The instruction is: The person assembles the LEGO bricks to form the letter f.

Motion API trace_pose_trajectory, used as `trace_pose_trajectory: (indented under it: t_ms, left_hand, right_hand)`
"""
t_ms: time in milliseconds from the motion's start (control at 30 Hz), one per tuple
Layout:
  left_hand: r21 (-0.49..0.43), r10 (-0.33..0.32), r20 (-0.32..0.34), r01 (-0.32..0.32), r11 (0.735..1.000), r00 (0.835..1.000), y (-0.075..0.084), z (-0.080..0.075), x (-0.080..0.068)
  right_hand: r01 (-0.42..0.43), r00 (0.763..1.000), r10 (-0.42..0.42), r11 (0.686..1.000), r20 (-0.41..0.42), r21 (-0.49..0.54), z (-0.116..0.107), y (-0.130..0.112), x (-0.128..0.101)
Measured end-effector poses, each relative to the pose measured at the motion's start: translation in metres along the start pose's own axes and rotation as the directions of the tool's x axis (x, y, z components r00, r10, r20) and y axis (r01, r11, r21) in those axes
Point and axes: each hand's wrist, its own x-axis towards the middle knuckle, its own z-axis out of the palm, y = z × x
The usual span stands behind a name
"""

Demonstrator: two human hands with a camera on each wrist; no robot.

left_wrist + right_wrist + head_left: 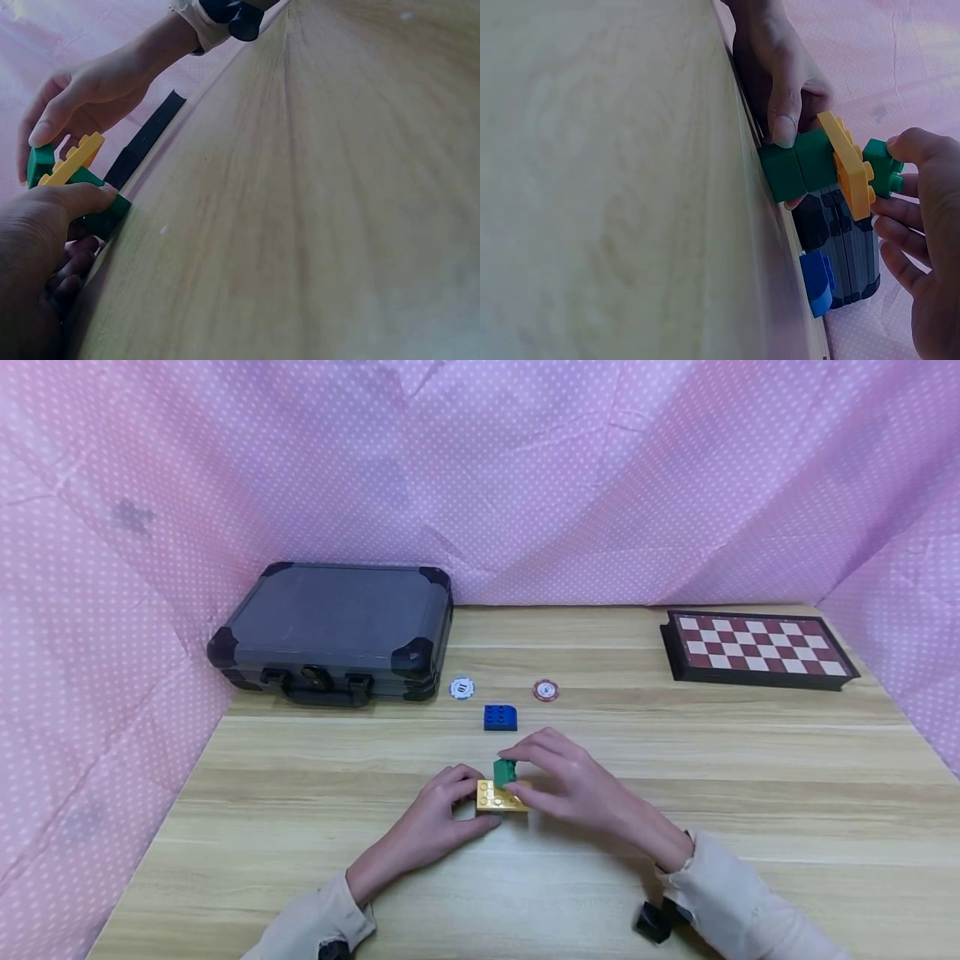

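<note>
My left hand (438,820) grips a stack of two green toy bricks (783,174) standing on the table, thumb on the near side. Across their top lies a flat yellow studded brick (492,802), overhanging them. Above the yellow brick, my right hand (572,783) pinches a small green brick (503,772) between thumb and fingers. This brick is at the yellow studs in the right wrist view; whether it is pressed onto them I cannot tell. A blue brick (500,718) with a rounded corner lies beyond the hands.
A grey case (337,618) with black corners stands at the back left. White-blue (462,687) and red-white (546,690) poker chips lie behind the blue brick. At the back right is a checkered game board (761,647). Pink dotted cloth (555,485) hangs behind the wooden table (750,777).
</note>
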Motion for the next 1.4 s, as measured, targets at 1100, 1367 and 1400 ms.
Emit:
trace_pose_trajectory:
  t_ms: [1100, 1367, 1400]
  left_hand:
    - [0.010, 0.003, -0.010, -0.002, 1.000, 1.000, -0.0003, 0.0000, 0.0001]
    - [0.013, 0.023, -0.022, -0.023, 1.000, 1.000, 0.0016, -0.0006, -0.0006]
    - [0.014, 0.025, -0.023, -0.024, 1.000, 0.999, 0.0017, -0.0006, -0.0006]
  right_hand:
    - [-0.019, 0.999, 0.018, 0.999, 0.043, 0.031, 0.0076, -0.0052, -0.0031]
    - [-0.026, 0.998, 0.023, 0.999, 0.064, 0.047, 0.0072, -0.0072, -0.0024]
    - [-0.027, 0.998, 0.024, 0.999, 0.064, 0.047, 0.0073, -0.0073, -0.0023]
